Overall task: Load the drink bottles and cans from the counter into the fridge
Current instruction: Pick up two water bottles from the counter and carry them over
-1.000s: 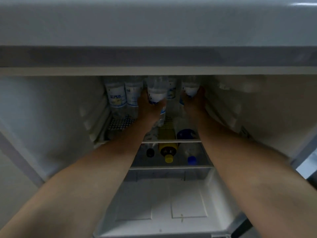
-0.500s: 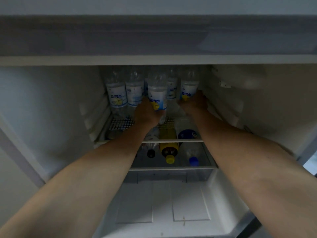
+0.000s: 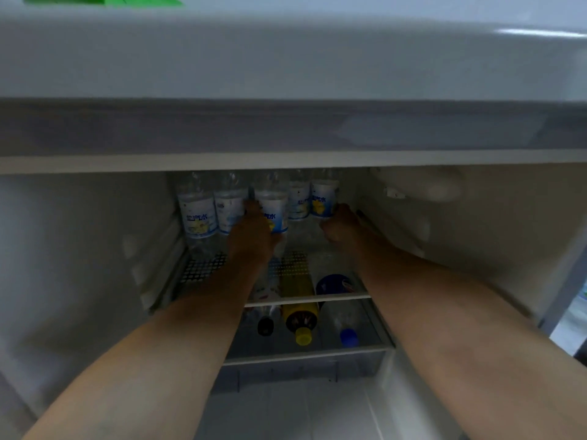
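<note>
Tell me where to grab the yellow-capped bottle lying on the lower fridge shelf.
Probably by the neck, just behind the yellow cap, coming from the open front. The yellow bottle lies on its side, cap toward the door, with bottles close on both flanks, so its body offers little room for fingers.

Bottles (image 3: 197, 211), upper centre: clear, white labels with blue and yellow print. Lower centre: yellow bottle (image 3: 298, 308), yellow cap; black cap (image 3: 265, 326); blue cap (image 3: 348, 337). Fridge (image 3: 79, 249) white.

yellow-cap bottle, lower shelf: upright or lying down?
Lying down. The yellow-cap bottle rests on its side on the lower shelf, cap toward the camera.
</note>
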A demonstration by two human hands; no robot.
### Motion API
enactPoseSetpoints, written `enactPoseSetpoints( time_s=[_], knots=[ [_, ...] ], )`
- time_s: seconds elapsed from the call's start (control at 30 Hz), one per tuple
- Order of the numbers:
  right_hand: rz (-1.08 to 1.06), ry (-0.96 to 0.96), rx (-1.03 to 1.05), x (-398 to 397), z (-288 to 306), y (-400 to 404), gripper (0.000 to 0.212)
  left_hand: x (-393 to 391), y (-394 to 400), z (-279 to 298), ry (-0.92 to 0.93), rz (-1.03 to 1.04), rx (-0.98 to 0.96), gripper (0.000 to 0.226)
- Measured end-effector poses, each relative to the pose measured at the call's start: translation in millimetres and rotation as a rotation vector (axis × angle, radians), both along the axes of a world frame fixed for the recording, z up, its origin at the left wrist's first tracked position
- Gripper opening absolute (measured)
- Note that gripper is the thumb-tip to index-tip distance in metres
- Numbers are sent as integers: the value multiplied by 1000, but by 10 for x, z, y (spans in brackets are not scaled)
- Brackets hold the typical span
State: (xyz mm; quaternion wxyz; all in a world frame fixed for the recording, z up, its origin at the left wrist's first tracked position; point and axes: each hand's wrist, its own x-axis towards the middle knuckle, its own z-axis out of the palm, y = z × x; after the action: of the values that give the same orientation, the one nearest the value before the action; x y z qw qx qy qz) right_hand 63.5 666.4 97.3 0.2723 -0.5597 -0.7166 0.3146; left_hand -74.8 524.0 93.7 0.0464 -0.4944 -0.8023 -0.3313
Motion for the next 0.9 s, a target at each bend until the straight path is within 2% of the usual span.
enactPoseSetpoints(
  time_s=[0.07,0.2,0.37,0.53,0.6,0.7,0.77,0.9],
  knots=[
    [19,-22,-6,22,33,-48,66,0,-3,16,-26,-3,-1,100],
    [45,-60,4,68,80,-186,55,52,-24,-48,-120,-16,70,99],
    [52,53,-19,167,85,-370,35,35,-96,-76,-87,-2,66,93],
    [-43,103,20,165,91,-526,30,77,-150,-156,-192,21,141,72],
    [-100,164,38,114,47,-639,33,173,-153,-170,-284,28,284,54],
    [-181,417,63,33,-96,-867,29,368,-207,-223,-360,-37,551,28],
    [-198,506,84,22,-176,-1016,26,480,-275,-281,-393,-80,642,21],
    [-226,610,116,108,-265,-1346,17,687,-540,-471,-469,-156,666,15]
  ],
)
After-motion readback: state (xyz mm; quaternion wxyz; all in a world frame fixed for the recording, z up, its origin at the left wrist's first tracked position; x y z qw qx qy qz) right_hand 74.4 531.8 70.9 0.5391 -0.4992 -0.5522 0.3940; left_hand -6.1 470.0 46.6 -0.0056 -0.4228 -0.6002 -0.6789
